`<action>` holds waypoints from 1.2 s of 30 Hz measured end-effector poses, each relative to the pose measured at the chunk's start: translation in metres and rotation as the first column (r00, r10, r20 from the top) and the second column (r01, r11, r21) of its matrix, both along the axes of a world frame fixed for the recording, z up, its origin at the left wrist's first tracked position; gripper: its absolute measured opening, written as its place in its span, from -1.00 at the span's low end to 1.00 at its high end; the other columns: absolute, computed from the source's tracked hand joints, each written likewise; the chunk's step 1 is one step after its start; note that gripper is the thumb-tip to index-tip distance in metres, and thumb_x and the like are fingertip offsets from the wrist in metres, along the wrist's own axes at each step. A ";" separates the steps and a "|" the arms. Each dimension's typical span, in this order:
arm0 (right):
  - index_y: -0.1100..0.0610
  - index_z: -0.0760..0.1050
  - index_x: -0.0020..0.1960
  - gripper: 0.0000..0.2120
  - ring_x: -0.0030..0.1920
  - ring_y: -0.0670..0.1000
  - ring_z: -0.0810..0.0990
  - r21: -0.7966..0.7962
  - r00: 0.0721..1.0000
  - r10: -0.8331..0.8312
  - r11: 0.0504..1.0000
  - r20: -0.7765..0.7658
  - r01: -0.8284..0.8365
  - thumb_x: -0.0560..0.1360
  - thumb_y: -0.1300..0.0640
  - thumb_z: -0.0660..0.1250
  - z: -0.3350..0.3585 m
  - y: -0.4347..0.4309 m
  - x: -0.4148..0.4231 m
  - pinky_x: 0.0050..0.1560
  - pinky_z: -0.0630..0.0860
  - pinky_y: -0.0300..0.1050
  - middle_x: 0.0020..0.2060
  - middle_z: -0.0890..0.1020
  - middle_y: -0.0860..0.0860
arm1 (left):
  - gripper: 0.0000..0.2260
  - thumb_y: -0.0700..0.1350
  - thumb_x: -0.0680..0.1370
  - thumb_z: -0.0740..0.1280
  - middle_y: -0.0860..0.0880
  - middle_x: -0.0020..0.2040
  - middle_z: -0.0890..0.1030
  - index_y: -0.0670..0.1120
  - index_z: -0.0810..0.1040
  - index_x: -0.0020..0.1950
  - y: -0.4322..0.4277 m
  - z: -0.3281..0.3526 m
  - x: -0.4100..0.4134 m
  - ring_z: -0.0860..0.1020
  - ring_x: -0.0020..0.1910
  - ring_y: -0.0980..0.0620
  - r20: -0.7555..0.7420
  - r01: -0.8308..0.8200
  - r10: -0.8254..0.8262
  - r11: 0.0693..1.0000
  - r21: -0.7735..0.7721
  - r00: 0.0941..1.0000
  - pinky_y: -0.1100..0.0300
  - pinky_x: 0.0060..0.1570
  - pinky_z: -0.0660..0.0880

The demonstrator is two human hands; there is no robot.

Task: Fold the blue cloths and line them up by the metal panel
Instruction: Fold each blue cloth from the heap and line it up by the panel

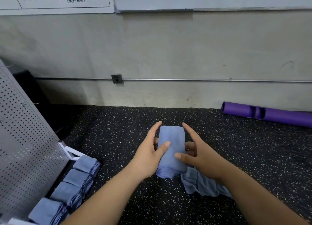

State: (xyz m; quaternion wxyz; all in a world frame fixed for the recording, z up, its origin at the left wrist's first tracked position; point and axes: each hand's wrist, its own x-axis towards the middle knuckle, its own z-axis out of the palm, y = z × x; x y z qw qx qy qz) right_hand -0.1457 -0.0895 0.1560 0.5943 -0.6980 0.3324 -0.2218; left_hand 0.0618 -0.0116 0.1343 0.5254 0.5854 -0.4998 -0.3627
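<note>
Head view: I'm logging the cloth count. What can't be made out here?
Head view only:
Row of folded cloths: left forearm and bottom edge cut it off, count unsure.
Loose cloth: partly under right forearm, one or more unclear.
Held cloth: its underside faces away.

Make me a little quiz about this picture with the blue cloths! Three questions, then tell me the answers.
1. True or false: the purple tube lies on the speckled floor by the wall.
2. How many folded cloths can you see in the row beside the perforated metal panel?
3. What do the left hand and the right hand hold between them? A) a pen B) a folded blue cloth C) the purple tube

Key: 1 true. 2 four. 3 B.
</note>
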 end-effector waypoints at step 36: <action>-0.09 0.31 0.64 -0.43 0.48 -0.10 0.44 -0.295 0.912 0.144 0.917 -0.384 -0.268 0.67 0.02 0.38 -0.128 0.097 0.206 0.36 0.31 -0.27 0.55 0.45 -0.13 | -0.42 0.08 0.58 0.48 0.13 0.51 0.51 0.17 0.41 0.59 0.153 -0.133 0.121 0.50 0.44 0.19 0.011 -0.483 0.503 0.825 0.294 0.864 0.07 0.49 0.46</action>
